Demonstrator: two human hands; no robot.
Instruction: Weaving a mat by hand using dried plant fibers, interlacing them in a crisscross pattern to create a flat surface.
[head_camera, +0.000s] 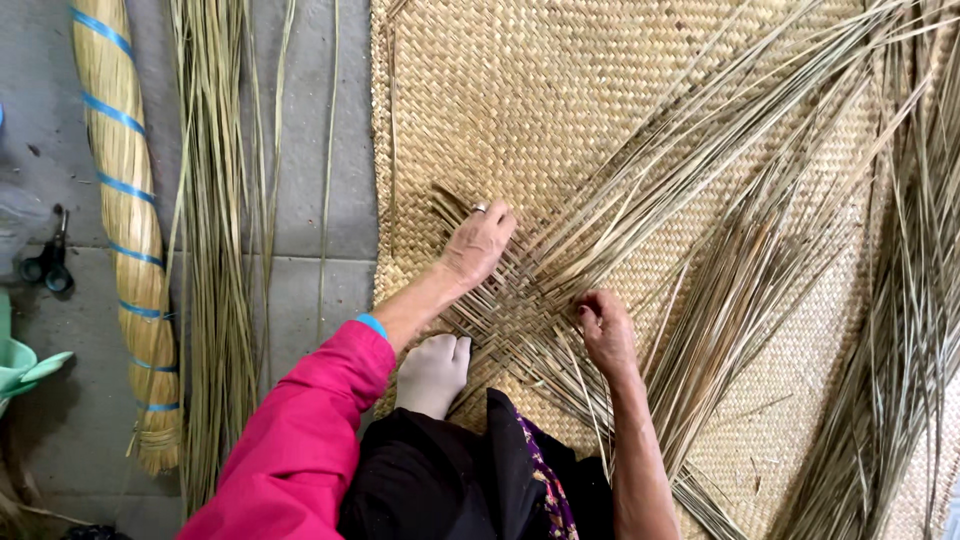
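Note:
A large woven straw mat (560, 90) covers the floor ahead. Loose dry reed strands (700, 200) fan out from its unfinished woven edge toward the upper right. My left hand (478, 243), a ring on one finger, lies flat on crossing strands at the weave's edge, fingers together and pressing down. My right hand (606, 330) is curled over several strands just to the right, pinching them. My socked foot (433, 373) rests on the mat below my left hand. A pink sleeve (300, 440) covers my left arm.
A bundle of straw bound with blue tape (128, 230) lies on the grey floor at the left. Long loose reeds (215, 250) lie beside it. Black scissors (48, 262) sit at the far left, above a green plastic object (25, 365).

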